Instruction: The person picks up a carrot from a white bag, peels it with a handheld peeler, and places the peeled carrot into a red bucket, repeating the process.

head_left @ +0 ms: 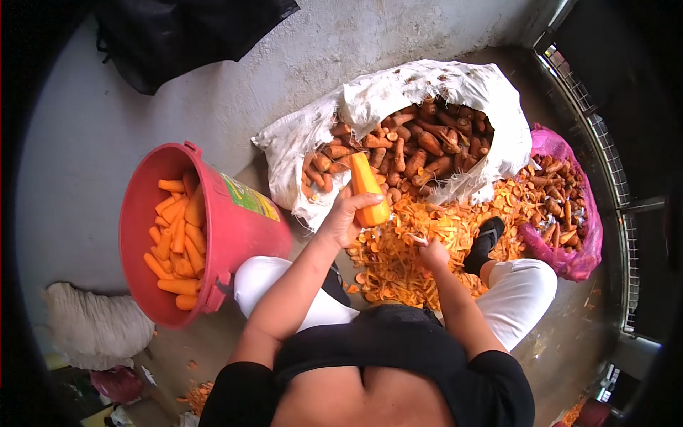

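A thick, peeled orange carrot (366, 186) is in my left hand (345, 217), held nearly upright with its wide end down. My right hand (432, 254) is closed around a small tool (418, 240) whose light-coloured end shows; the rest is hidden by the fingers. It is a short way to the right of the carrot and below it, above a heap of orange peelings (398, 274). Beyond both hands, unpeeled carrots (427, 142) fill a torn white sack (505, 107).
A tilted red bucket (249, 228) with peeled carrots (181, 245) is on the left. At right lies a pink net bag (562, 263) of carrots and scraps. A pale sack (96, 324) rests lower left; black cloth (185, 35) hangs on the wall (299, 64).
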`<state>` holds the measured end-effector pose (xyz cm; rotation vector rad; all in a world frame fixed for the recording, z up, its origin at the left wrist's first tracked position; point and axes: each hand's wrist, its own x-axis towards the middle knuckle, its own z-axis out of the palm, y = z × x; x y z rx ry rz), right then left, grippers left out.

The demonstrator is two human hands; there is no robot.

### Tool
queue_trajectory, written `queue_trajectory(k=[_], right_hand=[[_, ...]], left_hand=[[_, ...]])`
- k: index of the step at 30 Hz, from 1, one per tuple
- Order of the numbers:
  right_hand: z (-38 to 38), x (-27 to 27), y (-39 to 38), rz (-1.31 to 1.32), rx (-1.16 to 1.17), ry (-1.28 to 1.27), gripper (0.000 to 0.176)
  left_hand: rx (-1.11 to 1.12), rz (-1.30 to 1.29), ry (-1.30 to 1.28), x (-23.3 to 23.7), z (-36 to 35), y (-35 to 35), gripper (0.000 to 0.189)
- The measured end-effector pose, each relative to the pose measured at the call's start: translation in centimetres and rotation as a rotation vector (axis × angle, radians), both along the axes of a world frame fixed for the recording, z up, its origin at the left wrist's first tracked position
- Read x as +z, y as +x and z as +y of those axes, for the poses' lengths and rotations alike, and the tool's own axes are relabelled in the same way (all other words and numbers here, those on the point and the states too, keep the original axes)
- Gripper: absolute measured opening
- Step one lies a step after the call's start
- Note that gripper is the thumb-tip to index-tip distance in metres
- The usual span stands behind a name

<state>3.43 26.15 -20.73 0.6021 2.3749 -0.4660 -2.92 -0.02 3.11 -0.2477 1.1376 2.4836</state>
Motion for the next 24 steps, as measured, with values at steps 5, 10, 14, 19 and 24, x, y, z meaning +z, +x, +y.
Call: queue_trajectory(k=[5, 10, 14, 19, 24], right_hand=[[0.4, 1.6, 0.3, 0.157, -0.054, -0.031, 0.035], [1.7, 2.5, 0.6, 0.288, -0.341, -0.36, 0.03], [3.6, 2.5, 0.7, 0.442, -0.381, -0.477, 0.031], [2.2, 11.1, 1.4, 0.482, -0.086, 0.157, 0.036], [4.2, 9.4, -0.1, 0.576, 0.064, -0.007, 0.038]], left_hand=[[-0.09, 0.08, 0.096, 1.3, -0.4, 0.1, 0.063], [-0.074, 0.14, 0.29, 1.9, -1.0, 1.0, 0.062], [0.029, -0.02, 0.35, 1.4, -2.0, 1.3, 0.046], [0.251, -0.062, 0.062, 0.2, -2.7, 1.9, 0.044], [0.357, -0.142, 0.032, -1.5, -3.7, 2.3, 0.049]])
